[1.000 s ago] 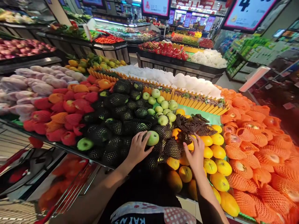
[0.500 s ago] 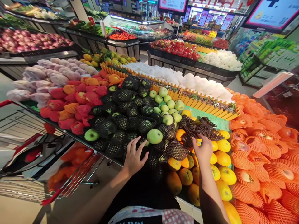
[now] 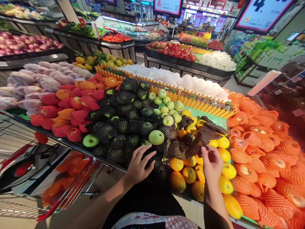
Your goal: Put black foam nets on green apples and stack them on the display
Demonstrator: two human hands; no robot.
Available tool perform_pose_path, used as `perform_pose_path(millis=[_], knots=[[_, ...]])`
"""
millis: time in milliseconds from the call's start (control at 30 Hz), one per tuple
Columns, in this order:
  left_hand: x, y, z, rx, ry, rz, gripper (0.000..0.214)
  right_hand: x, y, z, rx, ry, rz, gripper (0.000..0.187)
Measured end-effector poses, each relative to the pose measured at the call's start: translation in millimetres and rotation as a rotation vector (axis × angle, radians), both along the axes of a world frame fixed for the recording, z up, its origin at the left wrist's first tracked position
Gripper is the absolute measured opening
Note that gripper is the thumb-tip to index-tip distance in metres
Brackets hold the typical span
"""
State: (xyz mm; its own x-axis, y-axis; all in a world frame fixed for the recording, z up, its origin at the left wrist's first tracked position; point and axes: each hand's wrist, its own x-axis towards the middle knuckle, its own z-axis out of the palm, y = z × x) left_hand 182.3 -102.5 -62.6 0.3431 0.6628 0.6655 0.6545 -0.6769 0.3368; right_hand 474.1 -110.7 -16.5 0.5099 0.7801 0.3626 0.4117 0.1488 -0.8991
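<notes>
Produce counter: A wide counter (image 3: 215,120) with green matting carries fruit banked in bands of colour, a yellow picket-style fence (image 3: 207,103) crossing behind the nearest rows.
Store floor: More produce stands fill the background beneath a large hanging price screen with a pink border (image 3: 263,15).
Right hand: Thumb and fingertips of the right hand (image 3: 213,161) pinch together on the near end of a dark brown mesh sleeve (image 3: 199,143), above round yellow-orange fruit (image 3: 189,175).
Left hand: Fingers spread and lightly curled, the left hand (image 3: 138,168) holds nothing; its fingertips are just beside a smooth, round green fruit (image 3: 156,137), contact impossible to tell.
In the way: Loose brown netting (image 3: 217,126) lies behind the sleeve, hiding some yellow fruit.
Neighbours: Fruit in black netting (image 3: 122,125) spreads to the left; fruit in orange foam nets (image 3: 259,152) fills the right.
Aisle: A metal shopping cart with red trim (image 3: 69,195) stands at lower left.
</notes>
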Motion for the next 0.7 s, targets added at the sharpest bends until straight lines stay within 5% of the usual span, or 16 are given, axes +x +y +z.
perform_pose_path(millis=[133, 200, 467, 700], knots=[[5, -2, 18.5, -0.076, -0.055, -0.278, 0.045, -29, -31, 12.8, -0.279, 0.224, 0.528, 0.039], [8, -1, 24.2, -0.128, -0.059, -0.423, 0.051, -42, -42, 15.4, -0.324, 0.214, 0.673, 0.033], [-9, 4, 24.8, -0.216, -0.263, -0.669, 0.016, -82, -67, 14.1, -0.262, 0.162, 0.605, 0.019], [-38, 12, 13.5, -0.758, -0.473, -0.713, 0.007, -123, -81, -0.7, -0.245, 0.267, 0.733, 0.046]])
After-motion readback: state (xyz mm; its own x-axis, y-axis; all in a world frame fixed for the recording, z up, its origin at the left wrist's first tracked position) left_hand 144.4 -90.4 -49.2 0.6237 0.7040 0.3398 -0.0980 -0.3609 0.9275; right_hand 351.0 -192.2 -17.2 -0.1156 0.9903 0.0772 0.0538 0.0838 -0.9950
